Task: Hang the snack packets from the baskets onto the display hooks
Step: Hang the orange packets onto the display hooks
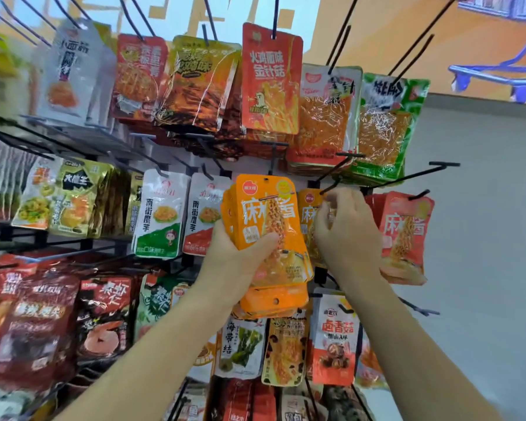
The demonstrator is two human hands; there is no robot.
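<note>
My left hand (236, 262) grips a thick stack of orange snack packets (268, 220) in front of the middle row of the display rack. My right hand (348, 235) pinches the top of one orange packet (306, 214) at the tip of a black display hook (330, 187). Most of that packet is hidden behind my fingers and the stack. More orange packets (274, 302) stick out below my left palm. No basket shows in the head view.
Rows of hanging snack packets fill the rack: red-orange ones (406, 235) right of my right hand, white ones (161, 214) to the left, others above and below. An empty hook (413, 176) juts out upper right. A grey wall lies to the right.
</note>
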